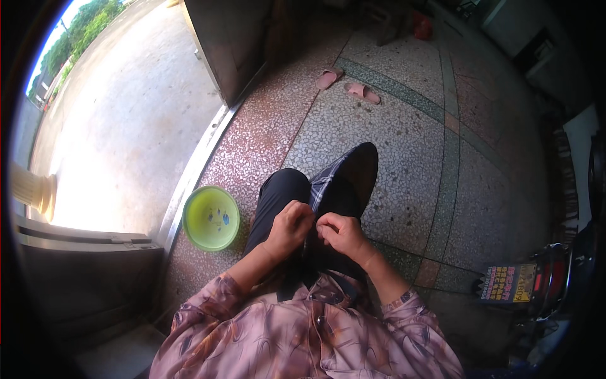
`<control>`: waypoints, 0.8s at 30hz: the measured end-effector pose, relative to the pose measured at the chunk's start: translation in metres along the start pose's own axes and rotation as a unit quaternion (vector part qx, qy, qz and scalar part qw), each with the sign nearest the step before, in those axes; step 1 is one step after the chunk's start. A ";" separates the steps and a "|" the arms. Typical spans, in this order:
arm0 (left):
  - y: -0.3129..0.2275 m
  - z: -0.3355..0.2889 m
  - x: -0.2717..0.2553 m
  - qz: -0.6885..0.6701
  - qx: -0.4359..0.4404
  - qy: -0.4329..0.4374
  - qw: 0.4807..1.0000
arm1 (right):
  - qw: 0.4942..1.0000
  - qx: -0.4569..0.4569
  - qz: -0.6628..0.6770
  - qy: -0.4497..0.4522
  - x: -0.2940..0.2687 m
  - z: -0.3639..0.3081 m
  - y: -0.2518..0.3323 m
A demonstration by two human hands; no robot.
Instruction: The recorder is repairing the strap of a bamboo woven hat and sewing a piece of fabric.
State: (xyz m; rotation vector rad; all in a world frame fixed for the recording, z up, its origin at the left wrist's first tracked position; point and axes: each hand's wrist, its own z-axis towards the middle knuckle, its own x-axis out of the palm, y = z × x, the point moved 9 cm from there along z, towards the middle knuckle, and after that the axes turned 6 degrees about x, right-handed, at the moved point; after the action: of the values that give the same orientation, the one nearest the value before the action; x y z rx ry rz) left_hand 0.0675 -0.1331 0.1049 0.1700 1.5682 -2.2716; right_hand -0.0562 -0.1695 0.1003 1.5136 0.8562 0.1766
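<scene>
Your left hand (289, 228) and right hand (344, 235) face each other above your lap, a narrow gap between them. The fingers of both are curled inward with their tips bunched; you cannot tell from here whether they pinch anything. Just beyond them, on the far side, is a dark cloth piece with a plaid strip (365, 174), over the right leg. Its long axis runs from near the fingers outward to the far right, the rounded end pointing away from you. The plaid shows along its left side, narrowing toward the gap between your hands; contact there is unclear. Under your hands are dark trousers (275, 197). To the left, a green basin (201, 207) stands on the speckled floor (398, 158), near the pale door sill (194, 165). Well apart, on the far side, lie two pink slippers (363, 93).
</scene>
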 end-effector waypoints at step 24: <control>-0.012 0.009 0.019 0.055 0.003 0.105 0.993 | 0.941 -0.164 -0.280 -0.094 -0.019 -0.001 0.039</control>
State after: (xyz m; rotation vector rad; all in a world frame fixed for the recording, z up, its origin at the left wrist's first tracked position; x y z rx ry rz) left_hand 0.0461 -0.1417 0.1129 0.5006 1.6094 -2.2336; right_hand -0.0549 -0.1755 0.1431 0.9153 1.0127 -0.2334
